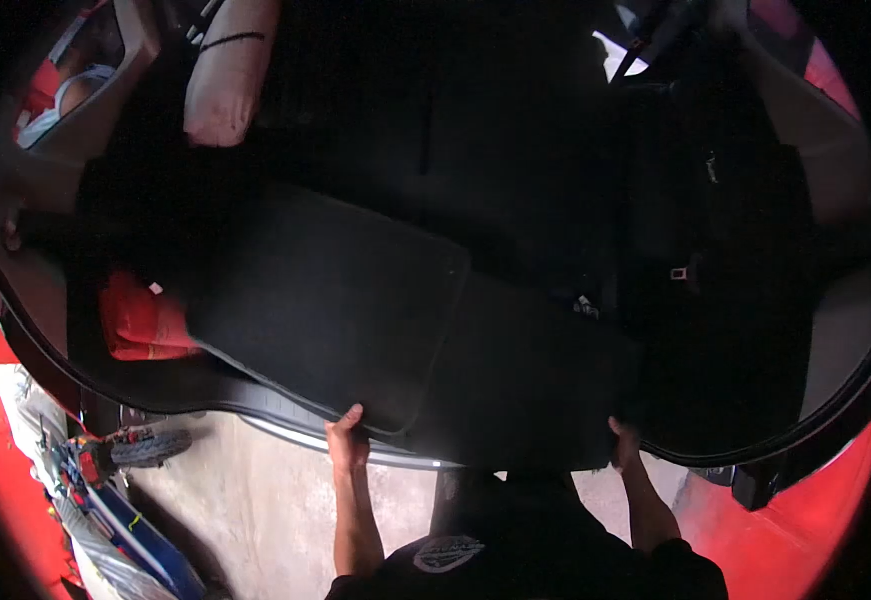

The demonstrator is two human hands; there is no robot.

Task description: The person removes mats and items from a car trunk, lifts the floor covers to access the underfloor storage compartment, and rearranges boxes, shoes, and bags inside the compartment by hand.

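I see the dark panel [346, 300] ahead, its long axis slanting forward-left, grasped by left hand [348, 440] and right hand [625, 446].

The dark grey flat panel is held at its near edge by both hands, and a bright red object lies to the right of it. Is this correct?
Not quite: the head view shows the bright red object to the left of the dark grey flat panel, not to the right. The left hand and right hand do hold its near edge.
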